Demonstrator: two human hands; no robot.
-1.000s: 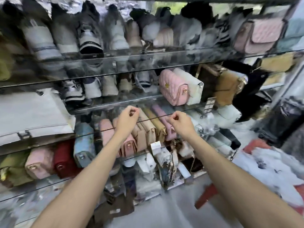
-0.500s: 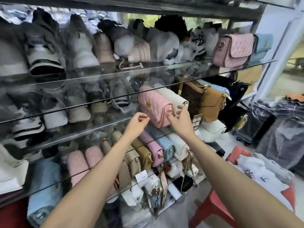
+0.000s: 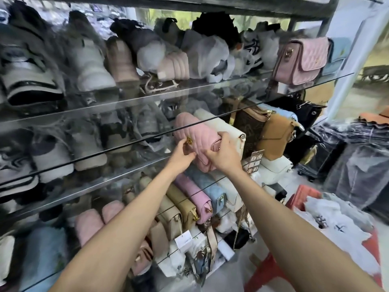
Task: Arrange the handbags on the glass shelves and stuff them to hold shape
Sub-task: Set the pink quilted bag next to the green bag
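1. Pink quilted handbag [image 3: 195, 140] sits on the middle glass shelf [image 3: 105, 151], beside a cream handbag [image 3: 229, 133] on its right.
2. Left hand [image 3: 181, 153] pinches its front near the gold clasp [image 3: 188, 141].
3. Right hand [image 3: 223, 153] grips its right end, fingers curled round.

Both hands meet on a quilted handbag [image 3: 195, 133] standing on the middle glass shelf [image 3: 84, 159], left hand [image 3: 181, 153] beside right hand [image 3: 223, 153]. Another handbag [image 3: 231, 133] touches its right side. More bags fill the shelves above and below.

A shop that sells bags

Glass shelves [image 3: 210, 121] hold rows of handbags [image 3: 301, 60] packed side by side, a price tag [image 3: 255, 161] hangs down, and wrapped stock [image 3: 357, 169] sits nearby.
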